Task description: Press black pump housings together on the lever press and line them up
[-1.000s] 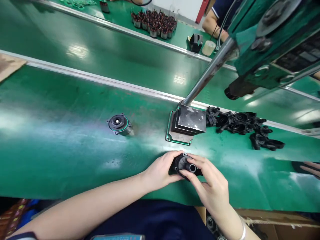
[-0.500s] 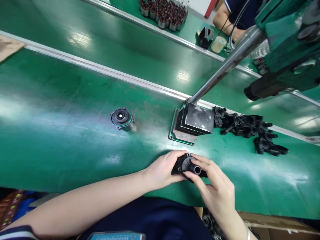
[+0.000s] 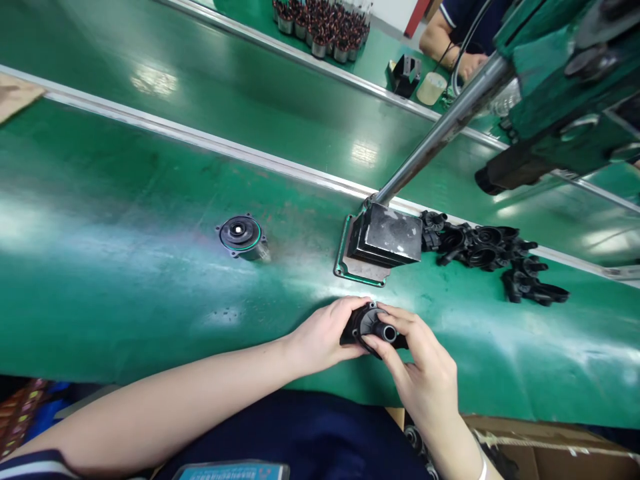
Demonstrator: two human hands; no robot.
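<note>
Near the front of the green bench, both hands grip one black plastic pump housing, its round spout pointing up and toward me. My left hand is closed round the housing's left side. From the right, the thumb and fingers of my right hand close on the top round the spout. The housing's underside is hidden by the hands. Away to the left, a round black motor unit with a green sealing ring and a light centre stands on the bench.
Just beyond my hands is a press stand with a black metal block and a slanting steel column. Several black housings lie to its right. Across the bench are copper-wound parts and another person's arm.
The whole view has shifted slightly, so things sit a little further left. Both hands keep the same hold on the housing. The other person's hand shows more now.
</note>
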